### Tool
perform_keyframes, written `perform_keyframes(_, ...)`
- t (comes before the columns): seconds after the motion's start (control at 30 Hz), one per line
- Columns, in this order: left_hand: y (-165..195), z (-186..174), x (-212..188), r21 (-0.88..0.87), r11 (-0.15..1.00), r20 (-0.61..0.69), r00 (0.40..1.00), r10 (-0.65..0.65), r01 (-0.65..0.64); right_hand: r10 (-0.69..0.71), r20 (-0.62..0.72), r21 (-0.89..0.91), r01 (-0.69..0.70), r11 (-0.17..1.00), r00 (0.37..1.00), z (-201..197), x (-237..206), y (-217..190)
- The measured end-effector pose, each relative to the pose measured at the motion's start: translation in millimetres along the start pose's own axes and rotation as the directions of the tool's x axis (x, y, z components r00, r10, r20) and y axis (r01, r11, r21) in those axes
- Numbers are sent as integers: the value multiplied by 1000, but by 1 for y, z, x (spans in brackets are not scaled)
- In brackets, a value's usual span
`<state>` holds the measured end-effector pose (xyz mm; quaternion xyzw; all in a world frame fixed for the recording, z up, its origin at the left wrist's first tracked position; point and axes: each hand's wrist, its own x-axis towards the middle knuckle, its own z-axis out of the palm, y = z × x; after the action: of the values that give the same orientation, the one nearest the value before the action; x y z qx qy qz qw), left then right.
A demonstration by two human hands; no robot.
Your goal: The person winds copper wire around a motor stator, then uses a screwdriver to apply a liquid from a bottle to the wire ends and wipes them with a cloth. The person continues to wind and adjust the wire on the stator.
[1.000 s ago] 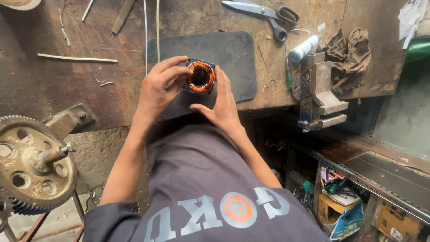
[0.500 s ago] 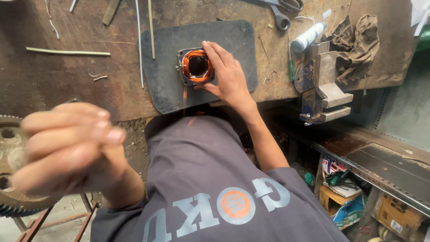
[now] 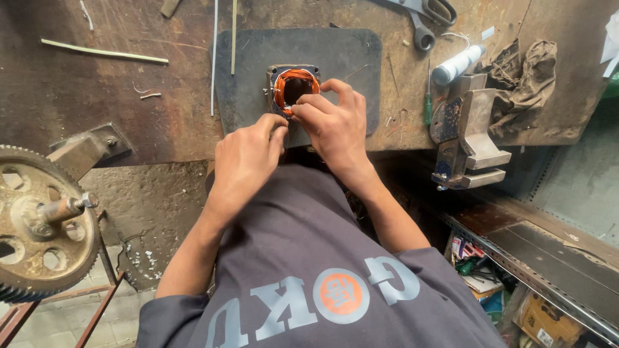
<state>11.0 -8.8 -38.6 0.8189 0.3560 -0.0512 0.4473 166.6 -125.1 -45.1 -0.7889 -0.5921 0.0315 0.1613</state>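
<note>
On the dark mat (image 3: 258,71), both hands pinch the stator (image 3: 293,87): right hand (image 3: 335,125) steadying, left hand (image 3: 248,161) gripping its near edge.

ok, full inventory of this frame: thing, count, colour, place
stator with copper winding: 1, grey frame with orange coil, on the mat, bench centre
mat: 1, dark grey, on the bench under the stator
workbench: 1, rusty brown, across the top
scissors: 1, grey metal, top edge right of the mat
screwdriver: 1, green handle, right of the mat
white tube: 1, white, beside the vise
vise: 1, grey, bench's right front edge
rag: 1, brown, right of the vise
thin sticks: several, pale, bench left and top
gear wheel: 1, rusty, lower left
shelf with boxes: 1, lower right
left hand: 1, fingertips at the stator's near edge
right hand: 1, fingers on the winding
</note>
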Motion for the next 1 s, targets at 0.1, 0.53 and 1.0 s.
perform_keyframes(0.1, -6, -4, -3, -150, 987, 108, 993, -47, 64, 3, -35, -17, -4, 1000, 999, 0, -2, -5)
perform_keyframes(0.53, -31, 14, 5, -52, 869, -421, 799, 428, -493, -124, -95, -2, 124, 992, 988, -35, 18, -37)
perform_keyframes(1.0, 1, -53, -49, -38, 789, -454, 714, 532, -613, 208, -357, 263, -116, 958, 911, -132, 16, -11)
